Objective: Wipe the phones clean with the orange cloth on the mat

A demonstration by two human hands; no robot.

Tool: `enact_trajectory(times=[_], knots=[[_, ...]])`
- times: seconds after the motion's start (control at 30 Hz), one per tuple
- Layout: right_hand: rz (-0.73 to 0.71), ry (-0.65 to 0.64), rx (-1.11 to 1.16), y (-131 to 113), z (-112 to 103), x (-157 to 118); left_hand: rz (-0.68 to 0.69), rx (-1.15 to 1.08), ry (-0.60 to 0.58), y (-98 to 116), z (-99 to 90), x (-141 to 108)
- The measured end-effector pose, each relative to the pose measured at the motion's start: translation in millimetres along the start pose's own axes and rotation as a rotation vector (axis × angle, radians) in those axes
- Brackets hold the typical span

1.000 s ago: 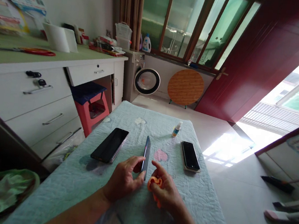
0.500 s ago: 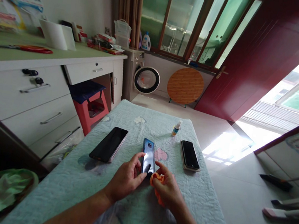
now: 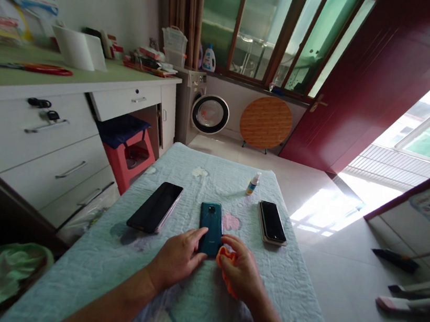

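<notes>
Centrally, a blue-green, glossy rectangular smartphone (image 3: 211,234) lies back upward, its dark camera patch at the far end, on a pale blue quilted cloth (image 3: 182,170) with a flower pattern. The left hand (image 3: 174,258) has thumb and forefinger parted, their tips at the phone's left edge; whether it grips cannot be told. The right hand (image 3: 243,270) holds a crumpled orange cloth (image 3: 228,284) bunched beneath its fingers, with its fingertips at the phone's right edge.

To the left, apart from the hands, lies a large black-screened phone (image 3: 156,207), screen upward; to the right, a smaller black phone (image 3: 272,222) with a pale border. Beyond the flower patch, a small spray bottle (image 3: 252,184) with a white top and coloured label stands upright, nearer the smaller phone than the larger.

Background: a red plastic stool (image 3: 135,164) with a dark blue cover stands beside white drawers (image 3: 35,171); a round wooden tabletop (image 3: 266,122) leans beyond.
</notes>
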State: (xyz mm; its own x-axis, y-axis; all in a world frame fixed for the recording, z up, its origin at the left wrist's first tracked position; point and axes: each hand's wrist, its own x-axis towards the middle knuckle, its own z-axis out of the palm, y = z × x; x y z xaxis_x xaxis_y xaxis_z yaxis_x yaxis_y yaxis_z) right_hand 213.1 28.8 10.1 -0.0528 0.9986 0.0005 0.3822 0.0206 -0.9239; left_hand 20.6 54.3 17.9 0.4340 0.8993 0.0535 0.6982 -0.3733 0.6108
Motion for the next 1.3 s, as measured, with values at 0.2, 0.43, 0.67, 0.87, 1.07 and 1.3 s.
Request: enact_trajectory(times=[0.2,0.43,0.67,0.87,1.07,1.3], knots=[[0.053,0.013,0.0,1,-1,-1,0.034,0.115,0.012,1,-3.3,0],[0.177,-0.038,0.108,-2,-2,-3,0.053,0.107,0.127,-5,2.1,0],[0.27,-0.06,0.117,-8,-7,-3,0.068,0.057,0.139,-7,3.9,1],[0.283,-0.048,0.103,-10,-9,-3,0.077,0.035,0.137,-4,1.9,0],[0.284,-0.046,0.09,-7,-8,-2,0.073,0.006,0.124,-7,1.8,-1],[0.124,0.062,0.087,-4,-10,2,0.113,-0.001,0.06,-9,-4.6,0]])
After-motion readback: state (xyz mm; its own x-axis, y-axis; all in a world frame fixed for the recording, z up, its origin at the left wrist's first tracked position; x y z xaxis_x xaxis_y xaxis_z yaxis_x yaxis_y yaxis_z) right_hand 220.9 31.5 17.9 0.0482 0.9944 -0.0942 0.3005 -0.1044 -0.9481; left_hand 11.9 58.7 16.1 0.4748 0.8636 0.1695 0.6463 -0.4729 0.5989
